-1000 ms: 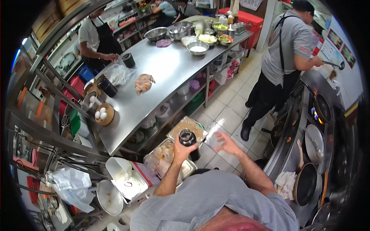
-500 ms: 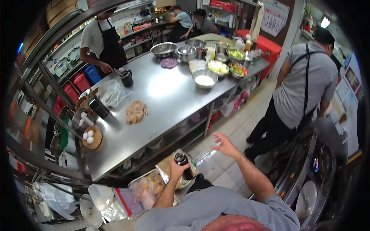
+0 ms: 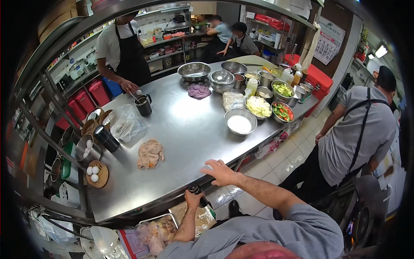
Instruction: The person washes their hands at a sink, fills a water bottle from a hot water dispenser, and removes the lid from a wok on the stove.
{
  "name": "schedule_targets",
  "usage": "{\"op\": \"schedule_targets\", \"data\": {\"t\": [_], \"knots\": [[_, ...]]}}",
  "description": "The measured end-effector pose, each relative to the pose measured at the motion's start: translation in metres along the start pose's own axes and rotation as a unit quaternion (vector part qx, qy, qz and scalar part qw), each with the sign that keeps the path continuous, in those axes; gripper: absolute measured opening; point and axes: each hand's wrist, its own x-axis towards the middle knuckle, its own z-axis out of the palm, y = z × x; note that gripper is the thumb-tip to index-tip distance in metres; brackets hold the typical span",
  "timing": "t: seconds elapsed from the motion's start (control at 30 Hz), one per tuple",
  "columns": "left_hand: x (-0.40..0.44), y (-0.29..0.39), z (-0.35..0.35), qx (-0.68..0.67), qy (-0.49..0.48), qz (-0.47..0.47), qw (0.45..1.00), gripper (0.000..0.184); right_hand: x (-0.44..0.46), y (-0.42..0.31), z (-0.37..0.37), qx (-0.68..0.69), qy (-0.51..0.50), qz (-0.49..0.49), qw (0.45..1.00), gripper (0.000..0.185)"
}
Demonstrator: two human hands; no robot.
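Observation:
My left hand (image 3: 193, 199) is wrapped round a black tumbler (image 3: 196, 190), low in front of me beside the table's near edge. The palm hides part of its body. Stretched out over the near edge of the steel table (image 3: 181, 146), my right hand (image 3: 221, 172) holds nothing, and its fingers are apart. A crumpled tan cloth (image 3: 150, 153) lies on the table to the left of that hand. Further left stand another black tumbler (image 3: 106, 138) and a round wooden board (image 3: 101, 174) with white eggs (image 3: 95, 174) on it.
Bowls of chopped vegetables (image 3: 282, 112), a bowl of white contents (image 3: 240, 122) and squeeze bottles (image 3: 296, 78) crowd the far right. A co-worker (image 3: 125, 52) holds a utensil at a black mug (image 3: 143, 105). Another (image 3: 358, 129) bends on my right. Bagged food (image 3: 157, 233) lies below me.
My right hand has moved left and up, from above the floor to over the table's edge. The tumbler in my left hand has come nearer the table. My view has shifted.

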Motion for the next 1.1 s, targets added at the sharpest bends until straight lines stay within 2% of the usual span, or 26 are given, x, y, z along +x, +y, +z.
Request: {"op": "schedule_targets", "data": {"t": [0.13,0.17,0.2,0.23,0.3,0.37,0.47,0.5,0.77,1.1], "knots": [[0.051,-0.036,0.036,-0.055,-0.013,0.058,0.997,0.060,0.030,0.032,0.007,-0.081,-0.048,-0.075,0.993,0.085],[0.061,-0.045,0.042,-0.033,-0.040,0.102,0.993,0.057,0.035,0.042,0.009,-0.092,-0.078,-0.099,0.988,0.088],[0.068,-0.050,0.053,-0.071,0.017,0.166,0.983,0.051,0.042,0.054,0.009,-0.107,-0.104,-0.125,0.981,0.092],[0.074,-0.049,0.053,-0.070,0.025,0.166,0.983,0.051,0.044,0.063,0.007,-0.131,-0.103,-0.141,0.976,0.092],[0.085,-0.047,0.054,0.117,-0.015,0.115,0.986,0.058,0.048,0.078,0.014,-0.140,-0.088,-0.166,0.972,0.087],[0.098,-0.043,0.060,0.142,-0.025,0.092,0.985,0.058,0.050,0.082,0.012,-0.135,-0.094,-0.179,0.970,0.084],[0.109,-0.041,0.070,0.103,-0.008,0.068,0.992,0.059,0.053,0.086,0.013,-0.136,-0.066,-0.202,0.968,0.083],[0.112,-0.040,0.072,0.094,-0.004,0.064,0.994,0.059,0.054,0.087,0.011,-0.129,-0.094,-0.202,0.966,0.084],[0.126,-0.038,0.086,0.069,0.009,0.041,0.997,0.060,0.060,0.094,0.014,-0.117,-0.113,-0.226,0.961,0.083],[0.124,-0.036,0.088,0.045,0.024,0.029,0.998,0.062,0.062,0.093,0.015,-0.109,-0.093,-0.241,0.960,0.084]]}}
